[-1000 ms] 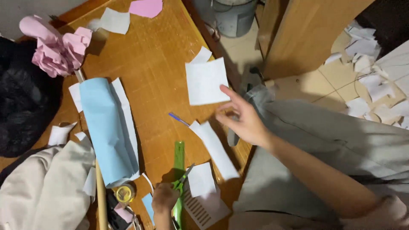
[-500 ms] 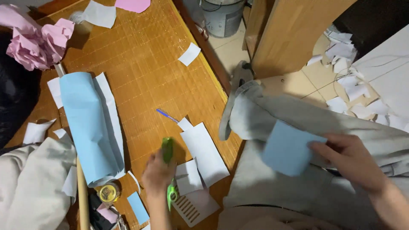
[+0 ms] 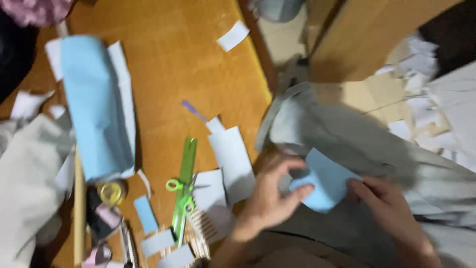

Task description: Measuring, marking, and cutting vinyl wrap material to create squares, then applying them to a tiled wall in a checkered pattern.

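Note:
Both my hands hold a small light blue paper piece (image 3: pixel 327 182) over my lap, just off the table's right edge. My left hand (image 3: pixel 270 196) curls its fingers onto the paper's left side. My right hand (image 3: pixel 389 208) pinches its right edge. The paper looks partly curled where my left fingers press it. Green scissors (image 3: pixel 182 196) lie on the wooden table (image 3: pixel 163 59) beside a green ruler (image 3: pixel 186 166), left of my left hand, touched by neither hand.
A light blue paper roll (image 3: pixel 94 109) lies on the table's left. White paper pieces (image 3: pixel 230 159) and a purple pen (image 3: pixel 194 111) sit near the scissors. A yellow tape roll (image 3: pixel 112 191) is lower left. Paper scraps (image 3: pixel 421 114) litter the floor at right.
My left hand left the scissors and came right to the blue paper. My right hand brought the paper in over my lap. The camera view shifted left and down.

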